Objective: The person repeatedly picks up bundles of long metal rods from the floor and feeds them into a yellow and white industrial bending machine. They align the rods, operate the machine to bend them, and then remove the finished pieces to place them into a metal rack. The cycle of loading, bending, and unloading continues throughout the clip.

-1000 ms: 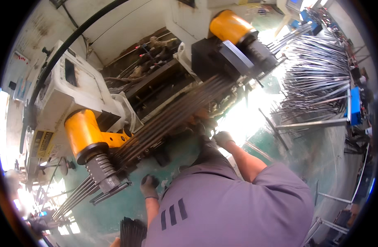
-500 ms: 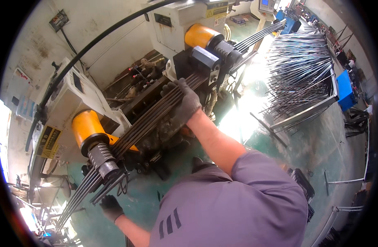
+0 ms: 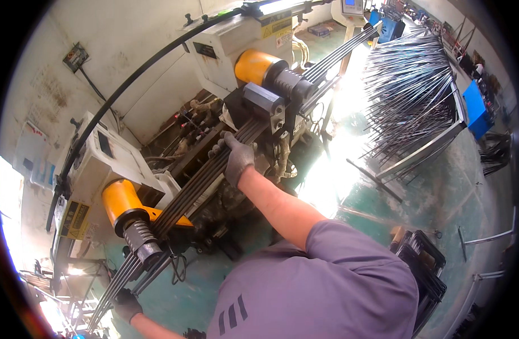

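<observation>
A bundle of several long dark metal rods [image 3: 192, 183] slants through the bending machine, from upper right to lower left. My right hand [image 3: 239, 161], in a grey glove, is closed around the bundle between the machine's two heads, fingers over the rods. At lower left my gloved left hand [image 3: 127, 305] is against the edge of the rods' lower stretch; its fingers are partly hidden, so I cannot tell how they are set. Near it, the rods pass a ribbed steel roller [image 3: 139, 237] below a yellow cylinder [image 3: 121, 199]. Another yellow cylinder [image 3: 253, 65] sits on the upper head.
A black hose [image 3: 132, 70] arches over the machine. To the right, a metal rack [image 3: 426, 152] holds a large heap of rods, with a blue panel [image 3: 476, 110] beside it. Black crates [image 3: 420, 263] stand behind my right side on the green floor. A loose bar [image 3: 375, 181] lies near the rack.
My left hand has moved up and left from open space to the rods. My right hand, still on the bundle, appears lower and further left, as the whole view has shifted.
</observation>
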Demonstrator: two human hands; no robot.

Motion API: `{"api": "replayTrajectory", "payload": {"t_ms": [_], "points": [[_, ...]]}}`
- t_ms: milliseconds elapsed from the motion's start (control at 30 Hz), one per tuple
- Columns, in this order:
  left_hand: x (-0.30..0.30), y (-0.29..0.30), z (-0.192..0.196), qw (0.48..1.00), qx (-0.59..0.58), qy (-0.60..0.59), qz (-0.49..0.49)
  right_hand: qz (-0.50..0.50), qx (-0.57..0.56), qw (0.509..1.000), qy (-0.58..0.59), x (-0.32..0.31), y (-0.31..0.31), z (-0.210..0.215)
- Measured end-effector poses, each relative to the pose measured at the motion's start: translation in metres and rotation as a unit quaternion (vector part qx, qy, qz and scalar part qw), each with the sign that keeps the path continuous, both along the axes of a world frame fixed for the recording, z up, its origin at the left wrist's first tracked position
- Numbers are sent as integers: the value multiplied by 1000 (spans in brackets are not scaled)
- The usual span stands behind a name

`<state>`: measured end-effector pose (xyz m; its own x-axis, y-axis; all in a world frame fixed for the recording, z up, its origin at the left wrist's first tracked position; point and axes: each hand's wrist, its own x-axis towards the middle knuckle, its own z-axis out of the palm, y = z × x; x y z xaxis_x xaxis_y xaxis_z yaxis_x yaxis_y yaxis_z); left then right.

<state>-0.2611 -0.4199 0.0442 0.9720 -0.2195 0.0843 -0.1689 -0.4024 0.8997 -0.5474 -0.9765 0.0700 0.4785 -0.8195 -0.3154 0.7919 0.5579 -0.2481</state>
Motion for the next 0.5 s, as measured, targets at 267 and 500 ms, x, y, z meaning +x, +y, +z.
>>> {"api": "replayTrajectory", "payload": {"t_ms": [267,500], "points": [[19,-17,67,979,-180,8,92,-4,4,1000,15,4,1,-5],[93,-4,149,987,-86,-134,39,-9,-1,999,43,10,-1,-16]]}}
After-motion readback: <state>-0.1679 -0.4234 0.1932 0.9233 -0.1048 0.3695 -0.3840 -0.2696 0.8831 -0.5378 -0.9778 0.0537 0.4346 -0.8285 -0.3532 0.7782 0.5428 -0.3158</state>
